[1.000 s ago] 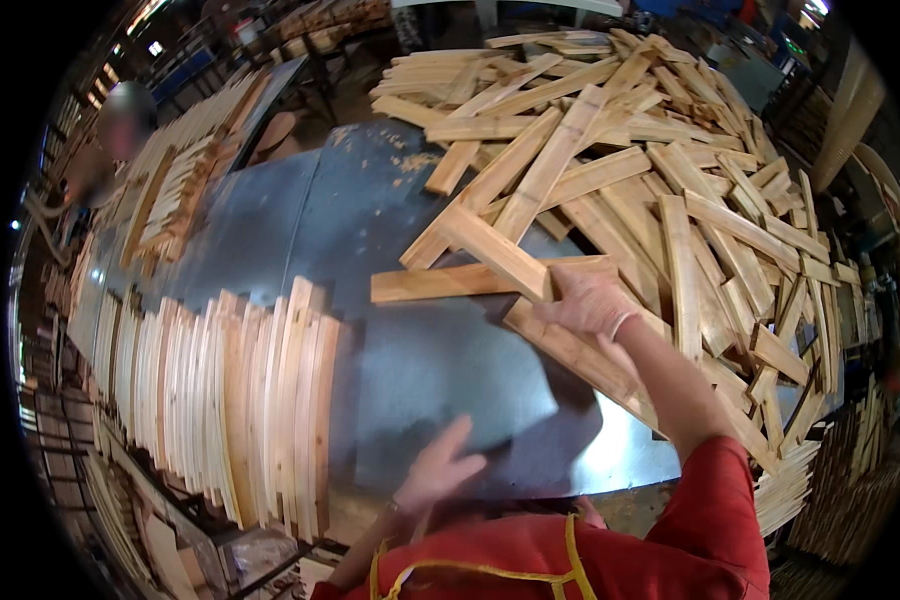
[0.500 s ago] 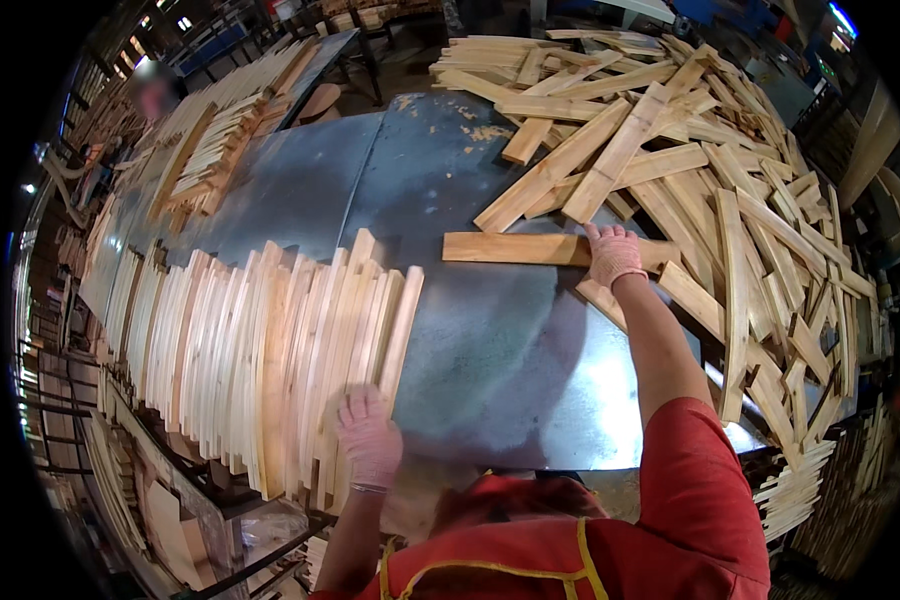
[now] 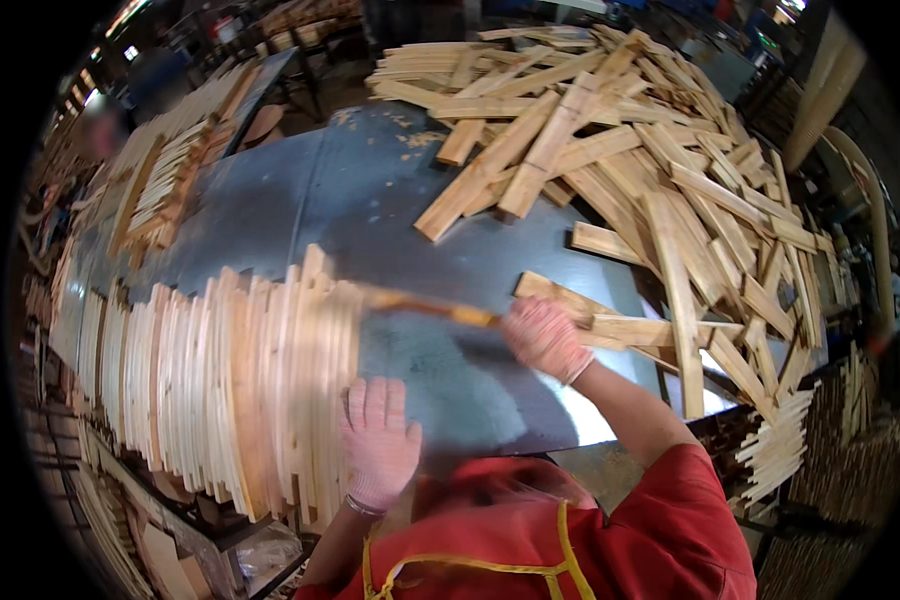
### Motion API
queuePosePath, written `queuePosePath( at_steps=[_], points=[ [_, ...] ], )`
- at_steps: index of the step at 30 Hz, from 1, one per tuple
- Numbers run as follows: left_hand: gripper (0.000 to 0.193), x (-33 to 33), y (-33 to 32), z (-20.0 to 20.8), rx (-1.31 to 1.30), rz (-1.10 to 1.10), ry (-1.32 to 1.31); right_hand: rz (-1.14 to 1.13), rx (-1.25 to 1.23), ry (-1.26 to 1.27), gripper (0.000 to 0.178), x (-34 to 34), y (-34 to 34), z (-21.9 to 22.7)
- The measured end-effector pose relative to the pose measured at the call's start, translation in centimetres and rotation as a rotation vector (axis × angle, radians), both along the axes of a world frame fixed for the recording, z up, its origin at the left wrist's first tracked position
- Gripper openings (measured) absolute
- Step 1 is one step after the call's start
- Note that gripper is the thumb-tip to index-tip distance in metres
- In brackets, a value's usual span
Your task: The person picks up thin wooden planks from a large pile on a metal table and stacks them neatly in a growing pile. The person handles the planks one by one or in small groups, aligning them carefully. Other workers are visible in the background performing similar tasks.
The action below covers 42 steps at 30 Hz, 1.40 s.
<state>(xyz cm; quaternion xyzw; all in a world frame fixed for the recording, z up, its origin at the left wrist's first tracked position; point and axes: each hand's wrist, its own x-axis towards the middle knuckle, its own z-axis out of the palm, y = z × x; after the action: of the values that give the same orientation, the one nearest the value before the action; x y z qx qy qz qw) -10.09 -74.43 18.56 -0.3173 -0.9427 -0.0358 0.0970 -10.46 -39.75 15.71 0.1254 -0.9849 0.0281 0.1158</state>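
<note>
My gloved right hand [image 3: 547,338] grips one end of a wooden board [image 3: 430,307], blurred by motion. The board is turned on its narrow edge above the metal tabletop [image 3: 440,385], its far end close to the row of boards. My gloved left hand [image 3: 380,440] has its fingers stretched out and lies against the near right end of that row. The row of boards [image 3: 240,390] stands on edge, packed side by side, along the left front of the table. To the right, a loose pile of boards [image 3: 610,160] lies criss-crossed.
Another row of boards [image 3: 155,195] lies at the far left of the table. A person [image 3: 105,130] is near it, blurred. Beyond the table's right front corner sits a stack of thin wood strips [image 3: 775,445]. A thick pale hose [image 3: 825,90] rises at the far right.
My right hand has drawn a board from the pile's edge toward the left and nearer to me, tipping it onto its edge. My left hand stays by the row. The view has shifted right.
</note>
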Motion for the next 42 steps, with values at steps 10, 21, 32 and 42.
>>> queuePosePath(
  at_steps=[10,21,32,42],
  points=[
    [0.042,-3.7,1.9,1.9,-0.148,0.320,-0.572,-0.338,-0.114,0.335,0.062,4.0,12.7,-1.3],
    [0.076,-6.2,-23.7,-2.7,-0.325,1.010,0.024,-1.341,-0.002,-0.215,0.084,8.9,27.6,-8.1],
    [0.105,-1.9,-29.9,-4.7,0.058,0.913,-0.100,-0.749,-1.772,-0.299,0.021,1.3,2.7,-14.8],
    [0.095,-1.5,-23.1,-4.8,0.031,0.670,-0.094,-0.261,-0.997,-0.931,0.074,-5.0,-26.8,-6.5]
  ],
)
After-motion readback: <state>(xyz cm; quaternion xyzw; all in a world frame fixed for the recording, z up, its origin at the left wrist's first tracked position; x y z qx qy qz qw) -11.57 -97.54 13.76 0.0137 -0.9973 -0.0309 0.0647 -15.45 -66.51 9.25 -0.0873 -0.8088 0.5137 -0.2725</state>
